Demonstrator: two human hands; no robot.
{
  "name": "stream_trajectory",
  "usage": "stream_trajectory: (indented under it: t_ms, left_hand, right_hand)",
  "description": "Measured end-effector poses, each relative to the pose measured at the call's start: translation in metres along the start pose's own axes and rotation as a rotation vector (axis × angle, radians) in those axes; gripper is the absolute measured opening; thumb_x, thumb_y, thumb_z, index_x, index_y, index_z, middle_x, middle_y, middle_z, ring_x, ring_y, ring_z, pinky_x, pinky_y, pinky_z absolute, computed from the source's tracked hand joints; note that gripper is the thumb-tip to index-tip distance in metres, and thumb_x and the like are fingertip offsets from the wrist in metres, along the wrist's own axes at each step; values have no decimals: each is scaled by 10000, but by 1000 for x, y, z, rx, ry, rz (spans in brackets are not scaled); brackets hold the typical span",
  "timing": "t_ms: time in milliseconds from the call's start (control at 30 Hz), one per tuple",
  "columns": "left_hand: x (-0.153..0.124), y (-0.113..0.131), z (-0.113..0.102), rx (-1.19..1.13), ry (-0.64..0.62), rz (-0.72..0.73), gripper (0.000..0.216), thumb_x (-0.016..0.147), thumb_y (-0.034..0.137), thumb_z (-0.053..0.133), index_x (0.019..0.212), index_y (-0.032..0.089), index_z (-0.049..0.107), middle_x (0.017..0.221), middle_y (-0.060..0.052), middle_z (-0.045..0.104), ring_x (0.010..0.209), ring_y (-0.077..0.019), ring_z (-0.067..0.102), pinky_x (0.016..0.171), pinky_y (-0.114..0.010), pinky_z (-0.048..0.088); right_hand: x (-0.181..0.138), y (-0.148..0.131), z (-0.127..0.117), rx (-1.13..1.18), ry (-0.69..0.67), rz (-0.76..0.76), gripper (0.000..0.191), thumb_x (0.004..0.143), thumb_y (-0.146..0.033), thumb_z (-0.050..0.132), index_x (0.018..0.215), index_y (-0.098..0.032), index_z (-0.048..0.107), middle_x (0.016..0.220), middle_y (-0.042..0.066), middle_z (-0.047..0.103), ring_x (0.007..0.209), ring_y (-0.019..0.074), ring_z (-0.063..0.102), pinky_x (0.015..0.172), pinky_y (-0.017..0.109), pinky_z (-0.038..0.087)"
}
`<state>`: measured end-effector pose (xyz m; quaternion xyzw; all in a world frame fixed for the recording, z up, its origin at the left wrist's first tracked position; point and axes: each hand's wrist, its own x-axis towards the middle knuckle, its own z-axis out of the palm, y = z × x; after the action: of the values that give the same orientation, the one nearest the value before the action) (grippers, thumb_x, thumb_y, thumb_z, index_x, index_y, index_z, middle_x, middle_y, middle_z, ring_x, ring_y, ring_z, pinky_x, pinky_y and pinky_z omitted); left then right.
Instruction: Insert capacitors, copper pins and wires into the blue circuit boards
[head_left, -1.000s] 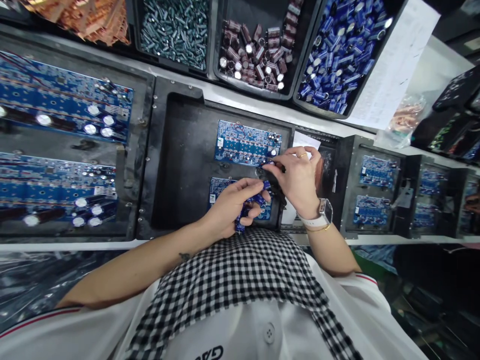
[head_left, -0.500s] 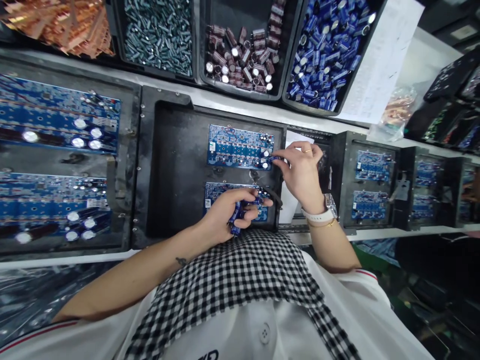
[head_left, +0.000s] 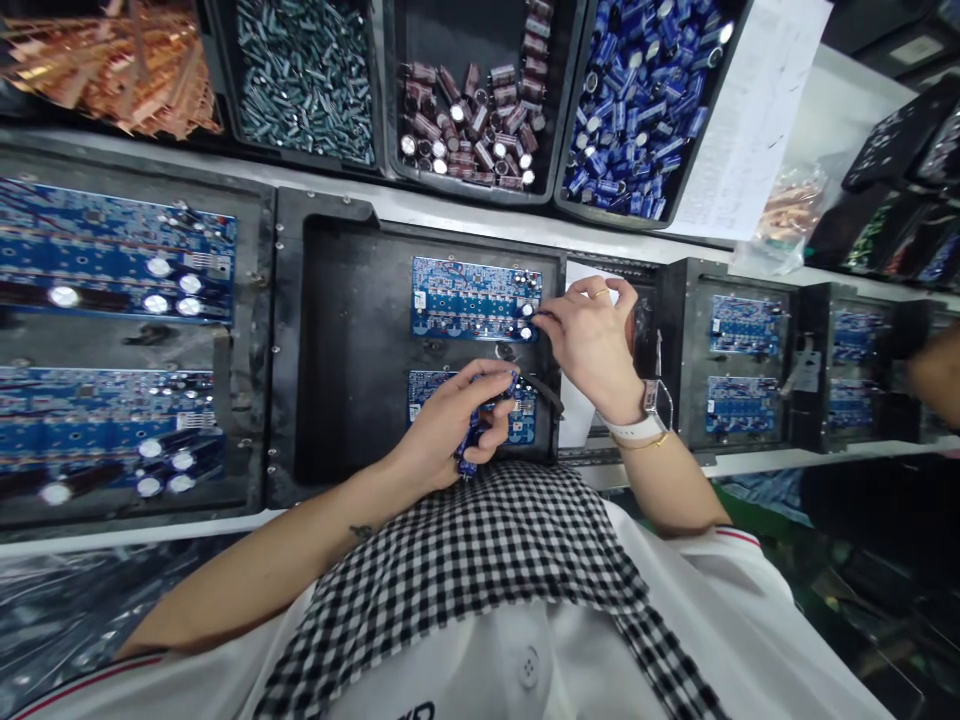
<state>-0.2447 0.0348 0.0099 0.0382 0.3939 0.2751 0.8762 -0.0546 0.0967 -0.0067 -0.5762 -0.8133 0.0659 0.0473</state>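
Observation:
My left hand point(head_left: 457, 415) is closed around several blue capacitors point(head_left: 469, 450), partly hidden by its fingers. It hovers over the lower circuit board point(head_left: 424, 385), covering much of it. My right hand point(head_left: 589, 335) pinches a blue capacitor point(head_left: 533, 316) at the right edge of the upper circuit board point(head_left: 472, 300); the fingertips hide most of that part. Two capacitors with silvery tops point(head_left: 526, 334) stand right beside those fingertips. Both boards lie in a black tray fixture point(head_left: 345, 330). A dark strap-like piece point(head_left: 541, 392) crosses the fixture between my hands.
Along the back stand bins of copper-coloured strips point(head_left: 112, 75), small greenish parts point(head_left: 307, 85), brown capacitors point(head_left: 472, 130) and blue capacitors point(head_left: 637, 110). More fixtures with boards sit left point(head_left: 112, 250) and right point(head_left: 742, 330). Another person's blurred arm point(head_left: 934, 375) shows at the right edge.
My right hand has moved slightly left, bringing the pinched capacitor in against the upper board. My left fingers have curled in more. Another person's arm has entered at the right.

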Motion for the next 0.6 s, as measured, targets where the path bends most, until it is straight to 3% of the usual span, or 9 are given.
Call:
stream_trajectory:
  t_ms: [267,433,533,600]
  left_hand:
    - [1,0,-4,47,-5,42,278,934,261,554,1197,184,604,795,-3,519,421,-33,400,311,-112,236]
    - [-1,-1,-2,15,17,88,108,940,240,573,937,132,573,810,-10,519,430,-28,411,306,-104,239]
    - [1,-3,-1,-46,-21,7,205,963,257,538,813,117,533,712,14,448,416,-19,375,304,-90,236]
    - [2,-5,-1,-83,-33,-66,195,969,255,517,848,109,562,689,22,420,413,-18,362,302,-82,232]
  right_hand:
    - [-5,-6,7,1,33,4,249,985,-263,461,1001,-233,708,934,86,705,1134,313,526,1073,625,216]
    - [-29,-23,-20,154,93,54,292,993,-399,486,1217,-313,653,1036,37,720,1140,273,544,1104,548,234]
    - [-48,-34,-38,325,-22,-70,241,983,-404,512,1147,-337,676,1074,-13,729,1148,226,566,1111,452,287]
    - [-53,-34,-36,304,7,-36,209,986,-381,508,1050,-315,696,1050,-9,734,1142,229,576,1118,456,282]
